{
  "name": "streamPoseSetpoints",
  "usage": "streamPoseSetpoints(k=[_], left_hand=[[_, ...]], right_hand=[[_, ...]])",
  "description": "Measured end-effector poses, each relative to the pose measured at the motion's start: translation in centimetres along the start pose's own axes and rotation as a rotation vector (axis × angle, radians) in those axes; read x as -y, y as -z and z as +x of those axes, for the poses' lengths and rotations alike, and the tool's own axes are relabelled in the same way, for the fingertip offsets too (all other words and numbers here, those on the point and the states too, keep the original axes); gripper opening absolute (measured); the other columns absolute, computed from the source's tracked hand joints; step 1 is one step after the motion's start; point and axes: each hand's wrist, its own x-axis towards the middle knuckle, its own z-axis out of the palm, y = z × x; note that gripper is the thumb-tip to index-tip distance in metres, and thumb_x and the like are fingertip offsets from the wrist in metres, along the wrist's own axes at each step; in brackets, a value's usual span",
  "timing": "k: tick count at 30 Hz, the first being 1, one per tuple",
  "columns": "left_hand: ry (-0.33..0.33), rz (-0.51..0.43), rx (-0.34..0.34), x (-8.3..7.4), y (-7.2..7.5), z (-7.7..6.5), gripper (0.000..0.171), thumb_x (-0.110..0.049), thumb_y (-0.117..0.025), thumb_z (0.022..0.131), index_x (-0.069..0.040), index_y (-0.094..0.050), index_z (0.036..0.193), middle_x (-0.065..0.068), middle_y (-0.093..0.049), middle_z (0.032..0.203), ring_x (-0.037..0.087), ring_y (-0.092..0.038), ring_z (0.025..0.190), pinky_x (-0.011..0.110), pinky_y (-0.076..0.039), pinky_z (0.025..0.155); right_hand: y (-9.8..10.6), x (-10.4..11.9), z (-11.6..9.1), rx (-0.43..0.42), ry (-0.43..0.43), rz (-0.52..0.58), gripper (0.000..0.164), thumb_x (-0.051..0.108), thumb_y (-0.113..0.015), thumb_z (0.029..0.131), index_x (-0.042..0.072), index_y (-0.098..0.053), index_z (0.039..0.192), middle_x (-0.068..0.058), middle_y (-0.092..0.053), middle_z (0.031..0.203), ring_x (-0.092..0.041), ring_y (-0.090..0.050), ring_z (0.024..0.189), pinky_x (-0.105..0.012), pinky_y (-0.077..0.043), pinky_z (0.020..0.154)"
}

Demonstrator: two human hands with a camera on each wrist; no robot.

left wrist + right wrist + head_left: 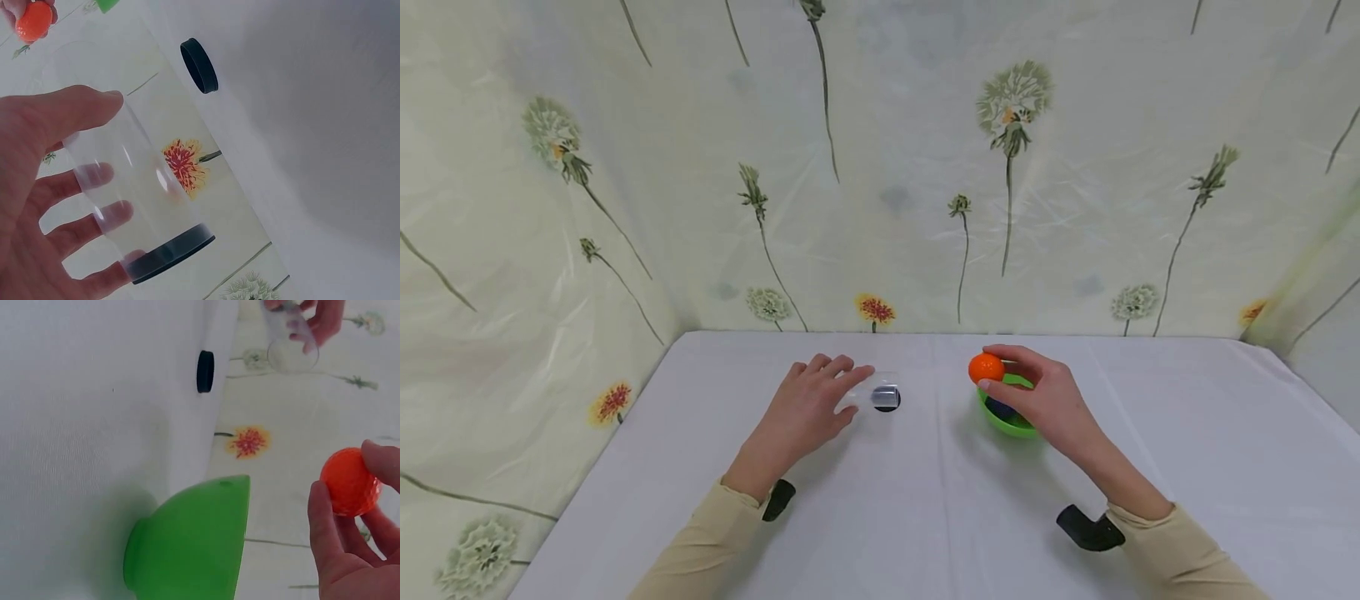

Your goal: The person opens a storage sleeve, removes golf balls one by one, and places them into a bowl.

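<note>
My left hand (808, 404) grips a clear plastic cylinder (144, 181) with a dark band at one end. In the left wrist view the thumb lies on the near side and the other fingers show through the wall. Below the cylinder, a round black lid (200, 65) lies on the table. With thumb and fingertips, my right hand (1048, 400) pinches an orange golf ball (351, 482); its dimples show in the right wrist view. The ball is held over the far left rim of a green bowl (194, 544). Something dark blue (1000, 408) sits inside the bowl, partly hidden by the hand.
A white cloth (880, 517) covers the table. Behind it and at the sides hang pale sheets (895, 167) printed with dandelions and flowers. A black wrist mount (1090, 529) juts out below the right sleeve, and another (778, 500) by the left sleeve.
</note>
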Motion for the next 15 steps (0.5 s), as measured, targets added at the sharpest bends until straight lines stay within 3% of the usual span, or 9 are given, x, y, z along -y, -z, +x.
streamPoseSetpoints(k=[10,15], left_hand=[[-0.027,0.006,-0.023,0.1,0.1,0.0,0.055,-0.021,-0.078,0.085,-0.025,-0.058,0.136,-0.001,-0.058,0.12,0.021,-0.052,0.108,0.042,-0.045,0.085],[-0.029,0.014,-0.027,0.1,-0.1,-0.1,0.055,-0.021,-0.078,0.085,-0.025,-0.058,0.136,-0.001,-0.058,0.12,0.021,-0.052,0.108,0.042,-0.045,0.085]], right_hand=[[2.3,-1.2,0.5,0.039,0.001,-0.132,0.054,0.035,-0.07,0.092,0.014,-0.054,0.139,-0.012,-0.062,0.126,-0.03,-0.057,0.118,-0.033,-0.051,0.082],[2.9,-2.1,0.7,0.044,0.007,-0.173,0.052,0.03,-0.07,0.093,0.011,-0.053,0.138,-0.015,-0.06,0.128,-0.036,-0.052,0.124,-0.046,-0.051,0.089]])
